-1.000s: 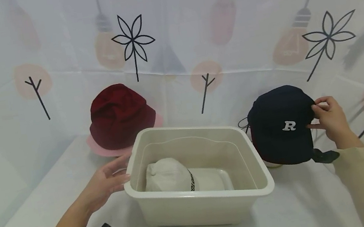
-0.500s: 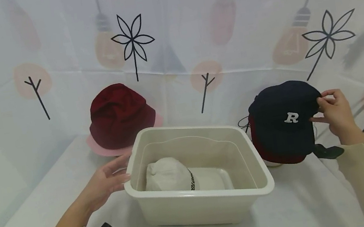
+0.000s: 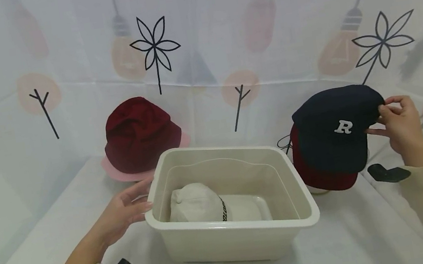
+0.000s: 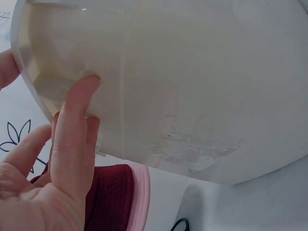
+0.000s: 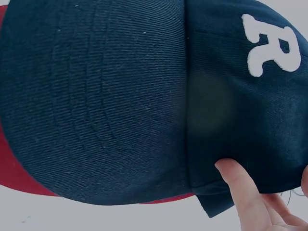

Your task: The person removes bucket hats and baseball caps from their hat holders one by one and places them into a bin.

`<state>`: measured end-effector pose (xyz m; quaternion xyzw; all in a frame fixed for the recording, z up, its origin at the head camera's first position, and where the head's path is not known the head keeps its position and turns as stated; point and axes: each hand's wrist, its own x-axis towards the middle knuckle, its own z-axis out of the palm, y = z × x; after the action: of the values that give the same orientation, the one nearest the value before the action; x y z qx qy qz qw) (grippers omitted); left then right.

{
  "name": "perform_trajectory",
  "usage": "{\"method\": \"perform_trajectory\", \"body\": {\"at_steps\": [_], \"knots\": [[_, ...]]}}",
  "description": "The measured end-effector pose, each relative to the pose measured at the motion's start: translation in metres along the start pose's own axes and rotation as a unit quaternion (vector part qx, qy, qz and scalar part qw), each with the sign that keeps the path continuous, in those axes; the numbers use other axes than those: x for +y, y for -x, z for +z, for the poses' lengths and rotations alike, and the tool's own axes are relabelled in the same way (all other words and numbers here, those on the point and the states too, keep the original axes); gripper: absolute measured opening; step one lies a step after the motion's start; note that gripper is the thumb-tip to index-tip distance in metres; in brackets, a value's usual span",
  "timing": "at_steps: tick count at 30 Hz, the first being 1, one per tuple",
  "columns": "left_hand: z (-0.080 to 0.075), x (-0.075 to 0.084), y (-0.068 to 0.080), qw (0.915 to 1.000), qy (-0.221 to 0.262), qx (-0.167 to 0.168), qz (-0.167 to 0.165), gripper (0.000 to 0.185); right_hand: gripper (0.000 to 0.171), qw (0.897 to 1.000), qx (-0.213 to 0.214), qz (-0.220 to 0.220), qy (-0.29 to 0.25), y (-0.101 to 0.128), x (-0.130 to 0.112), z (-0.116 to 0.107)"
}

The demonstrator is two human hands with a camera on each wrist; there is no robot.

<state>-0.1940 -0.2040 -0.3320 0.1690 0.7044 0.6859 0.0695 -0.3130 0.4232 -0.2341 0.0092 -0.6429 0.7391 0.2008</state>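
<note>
My right hand (image 3: 405, 126) pinches the back side of a navy baseball cap (image 3: 323, 138) with a white letter R. In the right wrist view one fingertip lies on the crown of the navy cap (image 5: 226, 110). Behind and below it shows a burgundy cap (image 3: 325, 179). My left hand (image 3: 121, 214) rests its fairly straight fingers against the left side of a cream plastic bin (image 3: 232, 243). Seen from the left wrist, those fingers (image 4: 72, 144) touch the outer wall just under the rim. Inside the bin lies a white cap (image 3: 195, 205) with dark lettering.
A dark red bucket hat (image 3: 140, 138) sits on a pink brim (image 3: 119, 173) at the back left, behind the bin. A thin dark cord (image 3: 284, 141) loops beside the navy cap. A patterned white curtain (image 3: 197, 38) hangs behind the white-covered table (image 3: 59, 241).
The navy cap has moved up and to the right with my right hand, tilting and uncovering more of the burgundy cap beneath. My left hand and the bin have stayed put.
</note>
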Motion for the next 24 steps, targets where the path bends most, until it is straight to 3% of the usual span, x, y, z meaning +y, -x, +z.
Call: {"method": "perform_trajectory", "body": {"at_steps": [5,12,20,24], "knots": [[0.000,0.000,0.000,1.0000,0.003,-0.003,0.002,0.063,0.018,1.000,0.008,-0.001,0.016,0.010,-0.015,0.013],[0.001,0.001,0.000,0.9999,0.009,-0.006,0.007,0.061,0.015,1.000,0.022,-0.009,-0.017,0.034,-0.038,0.035],[0.002,0.002,0.000,1.0000,0.003,0.002,0.000,0.062,0.018,0.998,0.043,-0.032,-0.034,0.040,-0.049,0.039],[0.002,0.002,0.000,1.0000,-0.001,0.005,-0.003,0.063,0.019,0.997,0.033,-0.046,-0.055,0.044,-0.057,0.042]]}}
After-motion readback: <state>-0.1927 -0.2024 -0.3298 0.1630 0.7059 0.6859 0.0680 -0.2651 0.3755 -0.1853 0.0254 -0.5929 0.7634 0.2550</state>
